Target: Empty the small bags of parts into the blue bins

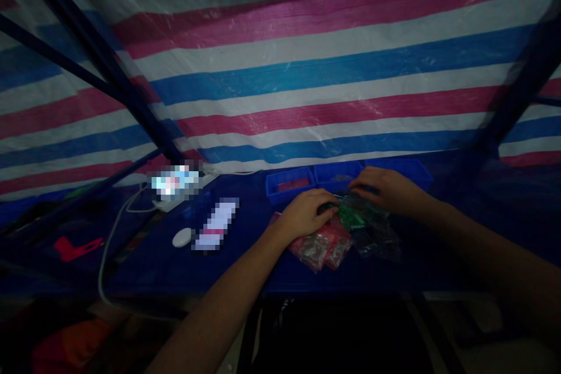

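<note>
My left hand (308, 213) rests over red-tinted plastic packets (315, 248), its fingers curled towards the thumb. What it may pinch is too dark to make out. A green piece in plastic (353, 216) lies just right of its fingertips. My right hand (385, 188) is bent in from the right, fingers curled and closed in front of the blue bins; what they hold, if anything, is unclear. Dark, clear plastic bags (379, 239) lie below it. Behind the hands, the left blue bin (272, 190) holds something reddish, and the middle blue bin (322, 178) holds small pieces.
A third blue bin (421, 172) is partly hidden behind my right hand. To the left are a blurred phone-like object (215, 225), a round white object (182, 238), a lit screen (175, 182) and a white cable (107, 251). Dark metal posts (127, 93) frame striped sheeting (307, 82).
</note>
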`<control>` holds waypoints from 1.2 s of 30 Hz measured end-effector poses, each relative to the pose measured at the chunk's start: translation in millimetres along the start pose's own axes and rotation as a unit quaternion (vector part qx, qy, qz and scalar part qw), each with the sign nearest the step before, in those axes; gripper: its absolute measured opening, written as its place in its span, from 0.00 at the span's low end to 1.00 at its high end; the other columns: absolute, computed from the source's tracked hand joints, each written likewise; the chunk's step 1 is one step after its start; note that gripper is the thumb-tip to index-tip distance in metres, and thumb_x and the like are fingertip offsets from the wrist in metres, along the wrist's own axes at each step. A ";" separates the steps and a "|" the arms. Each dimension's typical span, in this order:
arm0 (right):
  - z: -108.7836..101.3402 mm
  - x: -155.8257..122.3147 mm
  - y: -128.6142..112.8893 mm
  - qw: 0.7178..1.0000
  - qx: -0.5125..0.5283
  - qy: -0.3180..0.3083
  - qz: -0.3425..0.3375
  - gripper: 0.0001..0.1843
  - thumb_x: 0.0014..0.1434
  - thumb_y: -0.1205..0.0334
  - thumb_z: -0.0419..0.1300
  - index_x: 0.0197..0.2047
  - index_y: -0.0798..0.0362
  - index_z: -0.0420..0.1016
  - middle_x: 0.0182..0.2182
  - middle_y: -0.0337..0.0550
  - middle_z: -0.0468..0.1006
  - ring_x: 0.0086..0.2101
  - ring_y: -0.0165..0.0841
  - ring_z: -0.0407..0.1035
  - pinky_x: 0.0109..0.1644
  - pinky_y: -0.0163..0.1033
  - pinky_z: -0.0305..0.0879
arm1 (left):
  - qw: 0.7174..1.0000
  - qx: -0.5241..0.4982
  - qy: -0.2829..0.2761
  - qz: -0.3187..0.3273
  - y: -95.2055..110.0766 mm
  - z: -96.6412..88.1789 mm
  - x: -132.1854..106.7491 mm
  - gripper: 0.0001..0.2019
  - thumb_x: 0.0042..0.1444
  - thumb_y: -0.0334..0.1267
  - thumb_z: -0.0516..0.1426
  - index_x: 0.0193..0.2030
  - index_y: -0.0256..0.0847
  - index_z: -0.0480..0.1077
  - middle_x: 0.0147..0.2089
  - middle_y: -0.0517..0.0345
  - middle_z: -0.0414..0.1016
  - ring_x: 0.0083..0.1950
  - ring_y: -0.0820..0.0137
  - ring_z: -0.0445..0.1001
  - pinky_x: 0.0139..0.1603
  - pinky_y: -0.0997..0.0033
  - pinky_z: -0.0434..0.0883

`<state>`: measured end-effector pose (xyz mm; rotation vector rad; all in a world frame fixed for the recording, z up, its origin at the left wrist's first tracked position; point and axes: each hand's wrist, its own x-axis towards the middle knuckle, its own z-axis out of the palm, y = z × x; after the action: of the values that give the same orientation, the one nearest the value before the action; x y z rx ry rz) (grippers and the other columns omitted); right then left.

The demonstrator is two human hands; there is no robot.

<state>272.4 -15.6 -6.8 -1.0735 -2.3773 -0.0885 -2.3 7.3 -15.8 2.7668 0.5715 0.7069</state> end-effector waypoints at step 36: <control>28.9 12.5 -36.8 0.912 0.361 0.097 0.166 0.15 0.61 0.48 0.68 0.45 0.50 0.81 0.41 0.45 0.85 0.40 0.39 0.80 0.48 0.47 0.78 | 0.972 -0.100 0.175 -0.117 18.1 -9.3 6.3 0.12 0.68 0.45 0.58 0.47 0.41 0.78 0.45 0.54 0.83 0.47 0.65 0.81 0.50 0.65 0.75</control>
<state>226.7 -24.6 -19.9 -1.0026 -1.7663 0.7158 3.7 -5.2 0.3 2.3518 0.8258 1.1355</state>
